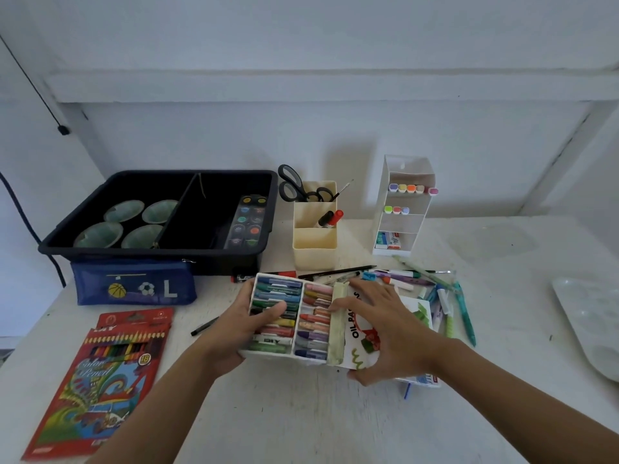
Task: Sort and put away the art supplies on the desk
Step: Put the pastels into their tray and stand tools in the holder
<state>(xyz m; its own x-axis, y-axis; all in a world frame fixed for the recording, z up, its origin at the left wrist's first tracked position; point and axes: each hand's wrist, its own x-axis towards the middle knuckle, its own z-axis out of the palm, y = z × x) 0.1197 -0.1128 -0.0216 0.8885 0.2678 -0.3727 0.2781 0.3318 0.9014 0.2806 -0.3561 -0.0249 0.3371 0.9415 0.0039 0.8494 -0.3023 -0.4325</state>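
A: What reads on the white cardboard oil-pastel box (289, 318) mid-desk?
B: "OIL PA…" on its lid, "DIY" on one stick. Left hand (249, 324) grasps its tray; right hand (385, 329) presses the lid.
A: At eight o'clock?
B: Red "Color Pencil" pack (100, 380), marked "18".

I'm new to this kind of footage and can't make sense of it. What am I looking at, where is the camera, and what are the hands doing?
There is no machine: one head-worn camera looks down at a person's bare arms. The left hand and right hand hold an open oil pastel box above a white desk. Around it lie a coloured pencil pack, a blue pencil case, a black tray holding a watercolour set, a cream holder with scissors, a marker rack, and loose pens.
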